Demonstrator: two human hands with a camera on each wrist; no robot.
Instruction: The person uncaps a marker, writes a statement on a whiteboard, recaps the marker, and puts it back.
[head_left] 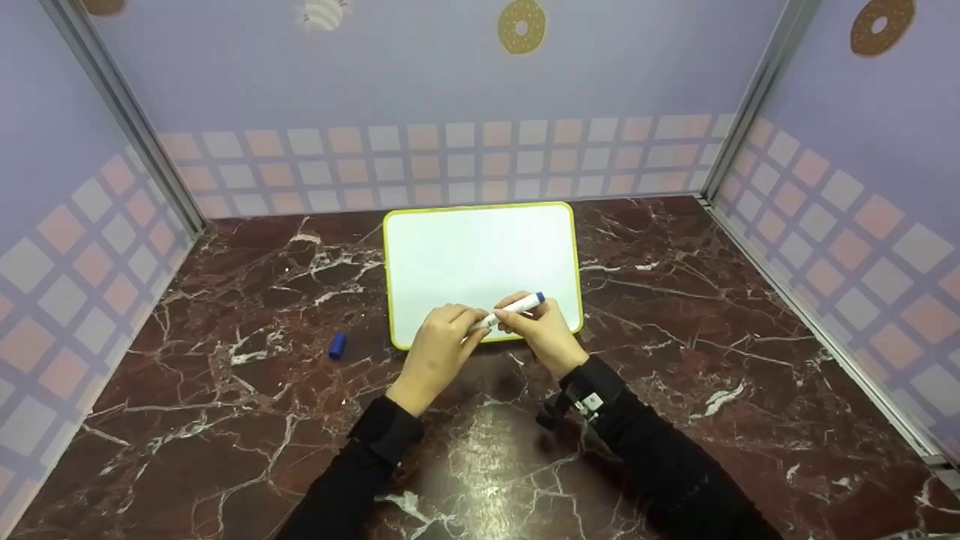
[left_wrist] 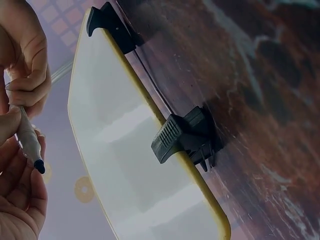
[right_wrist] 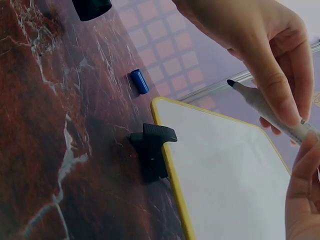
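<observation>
Both hands hold a white marker [head_left: 523, 303] in front of the lower part of a small whiteboard [head_left: 480, 251] with a yellow rim. My left hand [head_left: 436, 351] pinches the marker near its writing end, thumb along the barrel in the right wrist view. Farther back on the barrel, my right hand [head_left: 550, 336] grips it, with the blue rear end showing past the fingers. The dark tip [right_wrist: 230, 82] is bare and points to the left. A blue cap [head_left: 337, 346] lies on the table, left of the whiteboard.
Black clip feet [left_wrist: 172, 137] hold the whiteboard's lower edge just above the dark red marbled table [head_left: 247, 420]. Patterned lilac walls [head_left: 450, 90] enclose the table at the back and both sides, with metal posts [head_left: 757, 90] in the corners.
</observation>
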